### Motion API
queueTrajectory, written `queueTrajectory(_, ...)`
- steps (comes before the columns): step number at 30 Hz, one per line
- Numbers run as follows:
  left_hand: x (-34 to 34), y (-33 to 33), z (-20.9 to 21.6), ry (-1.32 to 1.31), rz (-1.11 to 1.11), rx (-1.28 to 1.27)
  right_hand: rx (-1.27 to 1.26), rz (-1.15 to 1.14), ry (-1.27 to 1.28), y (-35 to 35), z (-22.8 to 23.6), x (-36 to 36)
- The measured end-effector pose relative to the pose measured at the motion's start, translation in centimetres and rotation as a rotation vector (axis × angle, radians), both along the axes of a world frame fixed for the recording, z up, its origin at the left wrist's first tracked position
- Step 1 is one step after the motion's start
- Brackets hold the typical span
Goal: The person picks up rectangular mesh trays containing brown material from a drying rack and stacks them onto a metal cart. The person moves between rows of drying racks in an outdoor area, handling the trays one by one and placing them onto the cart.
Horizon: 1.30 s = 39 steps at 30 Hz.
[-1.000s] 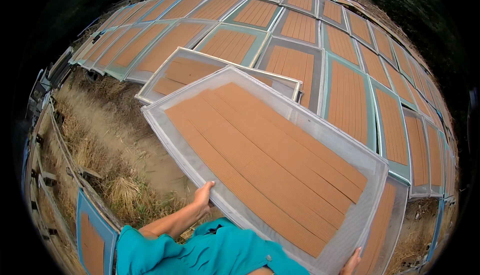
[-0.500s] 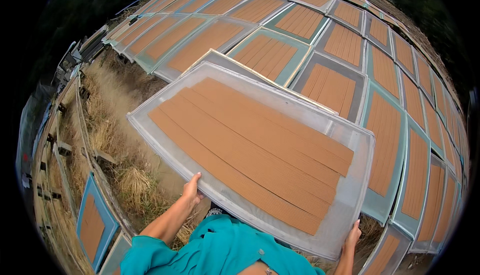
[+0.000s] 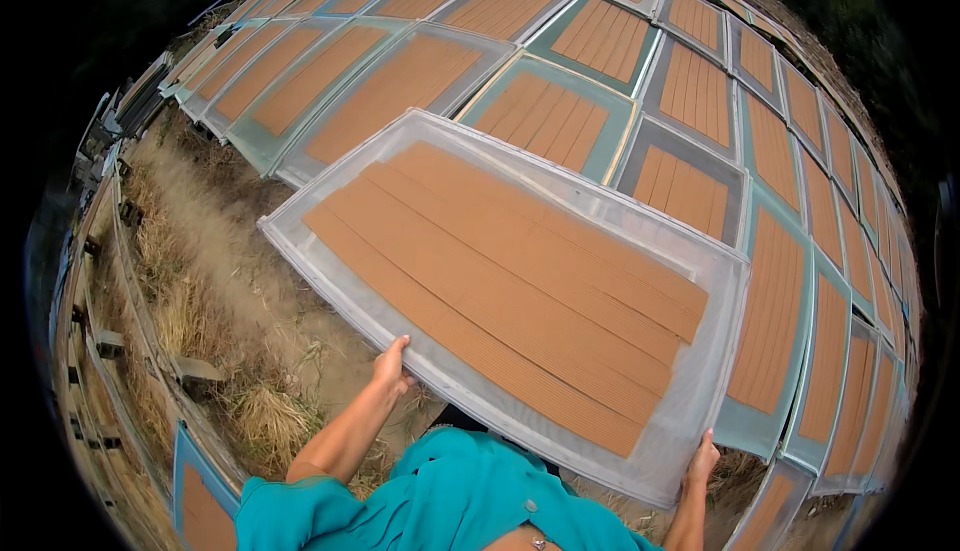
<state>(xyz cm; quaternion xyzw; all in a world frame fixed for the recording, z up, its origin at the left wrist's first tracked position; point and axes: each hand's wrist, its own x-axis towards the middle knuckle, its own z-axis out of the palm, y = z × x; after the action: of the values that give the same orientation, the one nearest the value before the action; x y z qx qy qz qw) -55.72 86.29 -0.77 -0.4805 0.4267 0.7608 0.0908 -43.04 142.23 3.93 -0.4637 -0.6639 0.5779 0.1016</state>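
A large, light-framed mesh drying screen (image 3: 688,406) is held out in front of me at a slant. Wide bands of brown, finely ribbed material (image 3: 500,296) lie side by side on its mesh, with thin dark gaps between them. My left hand (image 3: 394,363) grips the near long edge, thumb on top and fingers underneath. At the lower right corner, my right hand (image 3: 703,459) is closed on the frame, its fingers partly hidden below. The far edge of the screen overlaps the view of a green-meshed screen (image 3: 612,131) and a grey-meshed screen (image 3: 735,191) behind it.
Rows of similar loaded screens (image 3: 770,311) spread ahead and to the right. Dry grass (image 3: 275,411) and bare dirt (image 3: 225,241) lie at the left, beside a wooden rail (image 3: 150,326). A blue-framed screen (image 3: 200,491) leans at the lower left.
The surroundings have shifted in view, with the far left rows sliding left and the blue-framed screen dropping lower. Both hands keep their grip on the screen, which stays almost in place in view.
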Motion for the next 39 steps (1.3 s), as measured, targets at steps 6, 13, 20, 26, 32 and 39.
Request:
queueTrajectory(6,-2.7,-1.1,-6.0,-0.149,-0.117,0.144,0.080,-0.049,-0.189,-0.2,-4.7,-3.5)
queueTrajectory(13,-3.6,-0.7,-11.7,-0.392,-0.255,0.197,0.077,-0.066,-0.597,4.0,-14.2,-5.7)
queueTrajectory(20,-4.8,2.0,-17.7,-0.491,-0.249,0.086,-0.080,0.187,-0.738,6.1,-19.3,-11.8)
queueTrajectory(26,-4.1,0.1,-22.9,-0.546,-0.197,0.211,0.662,0.959,-0.707,-4.1,-12.5,-28.7)
queueTrajectory(32,-6.7,-7.3,-22.0,-0.271,0.158,0.293,1.088,1.166,-0.583,-13.3,-16.3,-46.6)
queueTrajectory(39,-8.0,-10.7,-24.8,-0.154,0.165,0.352,0.943,1.132,-0.555,-19.8,-27.1,-66.0)
